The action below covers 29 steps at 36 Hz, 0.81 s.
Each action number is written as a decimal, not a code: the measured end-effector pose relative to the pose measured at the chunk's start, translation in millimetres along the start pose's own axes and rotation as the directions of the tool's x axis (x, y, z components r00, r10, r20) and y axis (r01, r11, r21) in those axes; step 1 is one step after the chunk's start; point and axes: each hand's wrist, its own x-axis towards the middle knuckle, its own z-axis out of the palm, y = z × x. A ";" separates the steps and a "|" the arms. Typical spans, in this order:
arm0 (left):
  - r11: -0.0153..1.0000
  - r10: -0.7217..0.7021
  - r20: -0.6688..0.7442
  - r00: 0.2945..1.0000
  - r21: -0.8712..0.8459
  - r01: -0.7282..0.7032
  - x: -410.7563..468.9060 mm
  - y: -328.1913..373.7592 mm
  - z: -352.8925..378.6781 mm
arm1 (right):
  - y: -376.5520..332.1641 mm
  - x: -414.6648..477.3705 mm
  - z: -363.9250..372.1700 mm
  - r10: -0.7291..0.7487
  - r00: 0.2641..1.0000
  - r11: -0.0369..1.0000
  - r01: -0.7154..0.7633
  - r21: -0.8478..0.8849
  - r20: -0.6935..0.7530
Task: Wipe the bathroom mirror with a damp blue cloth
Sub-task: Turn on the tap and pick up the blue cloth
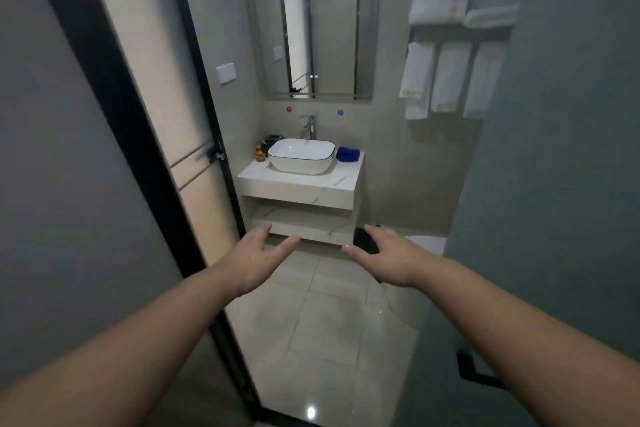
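The rectangular bathroom mirror (329, 35) hangs on the far wall above the sink. A folded blue cloth (348, 153) lies on the marble counter (339, 180) just right of the white basin (300, 155). My left hand (258, 258) and my right hand (382, 258) are held out in front of me at the doorway, fingers apart, holding nothing. Both hands are well short of the counter and the cloth.
A black-framed door (145, 135) stands open on the left and a frosted glass panel (554, 184) on the right. White towels (450, 76) hang on a rack right of the mirror. A toilet (426, 246) sits low right. Small items (265, 147) stand left of the basin.
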 end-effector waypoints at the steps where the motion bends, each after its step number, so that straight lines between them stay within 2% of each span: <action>1: 1.000 0.029 -0.009 1.000 -0.008 -0.029 4.0 5.2 3.1 | 1.8 4.6 -2.0 -0.013 1.000 1.000 0.013 0.020 0.020; 7: 1.000 -0.018 -0.048 0.999 0.016 0.019 14.3 7.7 13.0 | 12.5 42.8 9.9 0.000 0.998 0.997 -0.006 0.081 0.069; 13: 0.995 -0.068 -0.021 0.997 0.070 0.069 34.0 -27.1 5.4 | -1.9 85.1 33.7 -0.020 0.992 0.994 0.007 0.108 0.126; 20: 0.995 -0.027 -0.008 1.000 0.096 0.028 95.4 -62.3 -23.1 | -27.4 147.1 40.6 -0.006 0.995 1.000 0.004 0.019 0.095; 24: 0.993 0.000 0.008 1.000 0.119 -0.001 136.9 -85.4 -29.5 | -36.8 170.7 41.2 0.071 0.995 0.997 -0.070 -0.022 0.075; 29: 0.983 0.068 0.100 0.993 0.166 -0.084 181.3 -95.1 -29.4 | -43.6 189.2 33.7 0.140 0.989 0.988 -0.137 -0.066 0.044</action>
